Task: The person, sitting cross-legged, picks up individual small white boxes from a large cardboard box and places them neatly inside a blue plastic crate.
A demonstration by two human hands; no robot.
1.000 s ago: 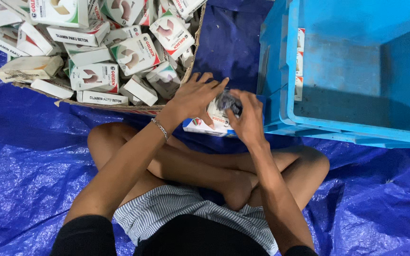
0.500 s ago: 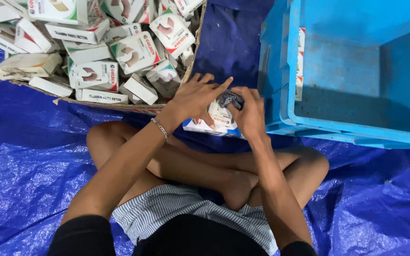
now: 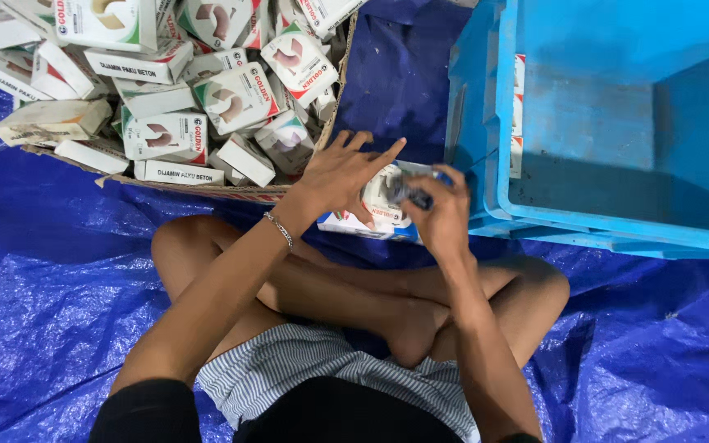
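I sit cross-legged on a blue tarp (image 3: 51,312). My left hand (image 3: 340,171) has its fingers spread and rests against a small white plastic packet (image 3: 381,197) held over my lap. My right hand (image 3: 439,212) grips a small dark object (image 3: 413,195) at the packet's right side; what it is I cannot tell. A small flat white and blue box (image 3: 354,226) lies just under both hands on the tarp.
A cardboard tray (image 3: 207,190) heaped with several small white boxes (image 3: 166,135) stands at the upper left. A large blue plastic crate (image 3: 617,221) stands at the right, its near corner close to my right hand. My bare knees flank the hands.
The left hand's fingers have spread wider over the packet. The right hand has shifted slightly on the dark object. The hands stay in the same place.
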